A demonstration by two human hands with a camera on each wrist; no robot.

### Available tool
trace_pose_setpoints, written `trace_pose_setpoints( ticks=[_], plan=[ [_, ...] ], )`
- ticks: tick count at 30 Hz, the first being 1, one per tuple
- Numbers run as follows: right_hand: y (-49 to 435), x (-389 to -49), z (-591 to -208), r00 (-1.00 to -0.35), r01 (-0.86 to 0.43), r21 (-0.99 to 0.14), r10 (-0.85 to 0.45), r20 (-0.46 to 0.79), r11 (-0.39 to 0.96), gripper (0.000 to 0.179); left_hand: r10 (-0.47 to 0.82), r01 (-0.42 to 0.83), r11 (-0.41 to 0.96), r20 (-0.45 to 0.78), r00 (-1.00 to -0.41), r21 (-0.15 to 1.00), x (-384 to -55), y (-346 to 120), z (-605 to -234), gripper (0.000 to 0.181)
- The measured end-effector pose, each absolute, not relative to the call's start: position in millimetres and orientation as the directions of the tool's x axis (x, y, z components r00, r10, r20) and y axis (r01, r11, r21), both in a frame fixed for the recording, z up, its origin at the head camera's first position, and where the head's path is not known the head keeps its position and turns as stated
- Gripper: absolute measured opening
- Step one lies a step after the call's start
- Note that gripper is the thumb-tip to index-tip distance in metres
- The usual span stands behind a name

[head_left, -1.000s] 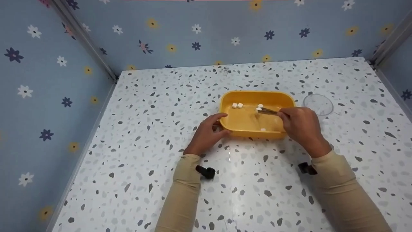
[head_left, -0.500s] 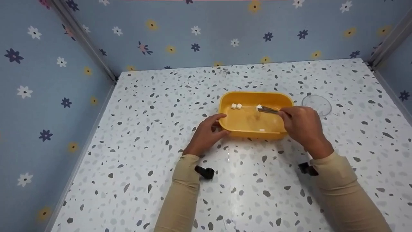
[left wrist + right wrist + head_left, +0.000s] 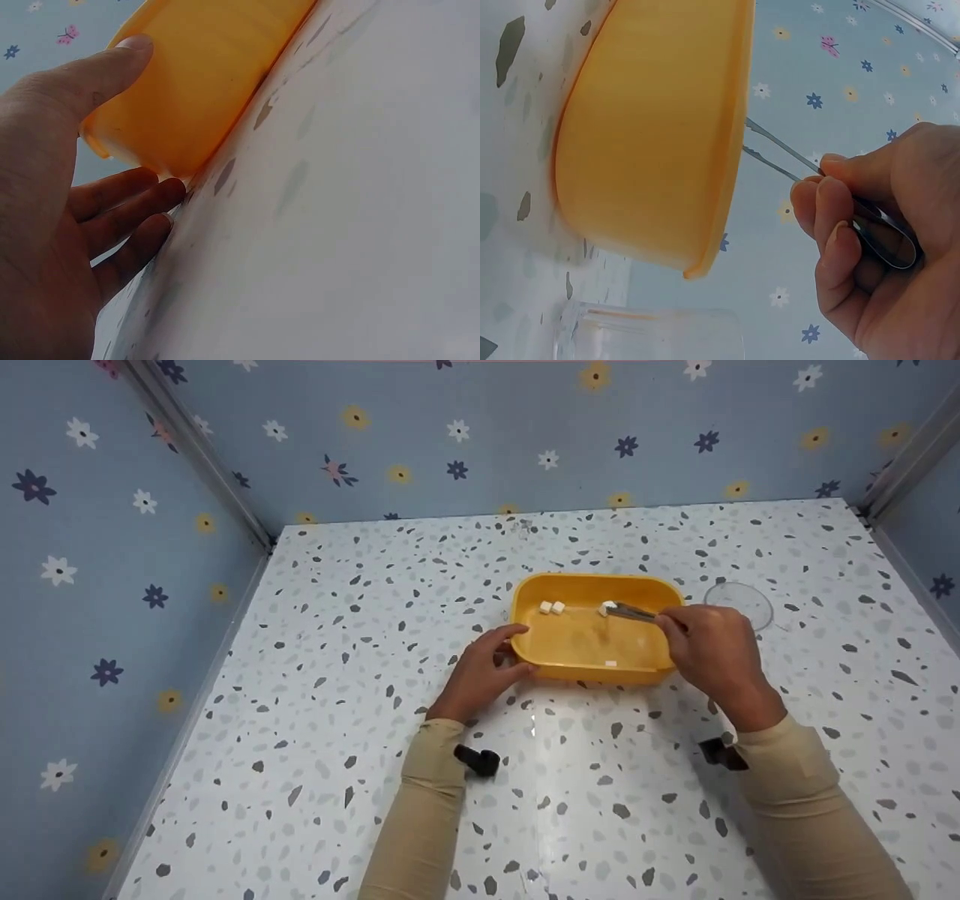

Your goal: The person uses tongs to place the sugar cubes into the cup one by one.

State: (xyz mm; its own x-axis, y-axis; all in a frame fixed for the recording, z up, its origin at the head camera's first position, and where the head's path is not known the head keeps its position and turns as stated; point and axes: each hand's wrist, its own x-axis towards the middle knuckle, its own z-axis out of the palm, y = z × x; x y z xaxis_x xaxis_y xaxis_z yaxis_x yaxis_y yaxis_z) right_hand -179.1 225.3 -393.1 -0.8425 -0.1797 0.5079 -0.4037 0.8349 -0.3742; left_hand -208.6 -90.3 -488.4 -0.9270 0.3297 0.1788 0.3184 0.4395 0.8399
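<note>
A yellow plastic tub (image 3: 577, 641) stands on the table with small white cubes (image 3: 551, 607) inside, two side by side at its back left. My left hand (image 3: 476, 671) grips the tub's left front corner, thumb (image 3: 124, 67) against the wall and fingers round the end. In my right hand (image 3: 716, 649), thumb and fingers pinch metal tweezers (image 3: 634, 613) whose tips reach into the tub. At those tips is a white cube (image 3: 607, 607); whether the tips clasp it is too small to tell. Another white piece (image 3: 611, 664) shows by the front wall. The right wrist view hides the tips behind the tub.
A clear round container (image 3: 759, 601) stands right of the tub, partly behind my right hand; the right wrist view shows its transparent side (image 3: 660, 337). Flower-patterned panels (image 3: 510, 435) bound the speckled tabletop (image 3: 360, 660) at the back and sides.
My right hand has shifted slightly right, and the tweezers' tips have moved a little back and right beside the white cube. My left hand keeps its place on the tub.
</note>
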Motion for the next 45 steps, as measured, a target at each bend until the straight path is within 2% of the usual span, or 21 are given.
trace_pose_setpoints(
  ticks=[17,32,45],
  plan=[
    [231.8,-177.6,-385.5,-0.841,-0.388,-0.371,-0.16,0.516,0.844,0.016,0.319,0.289,0.428,0.156,-0.935,0.856,-208.3,-90.3,-488.3,0.059],
    [240.1,-176.1,-372.8,-0.884,-0.276,-0.43,-0.051,0.465,0.859,0.02,0.317,0.299,0.444,0.164,-0.934,0.845,-207.7,-90.5,-486.5,0.059],
    [253.2,-174.8,-368.5,-0.874,-0.231,-0.438,0.013,0.487,0.869,0.017,0.321,0.304,0.451,0.165,-0.933,0.839,-207.5,-89.8,-487.5,0.058]
  ],
)
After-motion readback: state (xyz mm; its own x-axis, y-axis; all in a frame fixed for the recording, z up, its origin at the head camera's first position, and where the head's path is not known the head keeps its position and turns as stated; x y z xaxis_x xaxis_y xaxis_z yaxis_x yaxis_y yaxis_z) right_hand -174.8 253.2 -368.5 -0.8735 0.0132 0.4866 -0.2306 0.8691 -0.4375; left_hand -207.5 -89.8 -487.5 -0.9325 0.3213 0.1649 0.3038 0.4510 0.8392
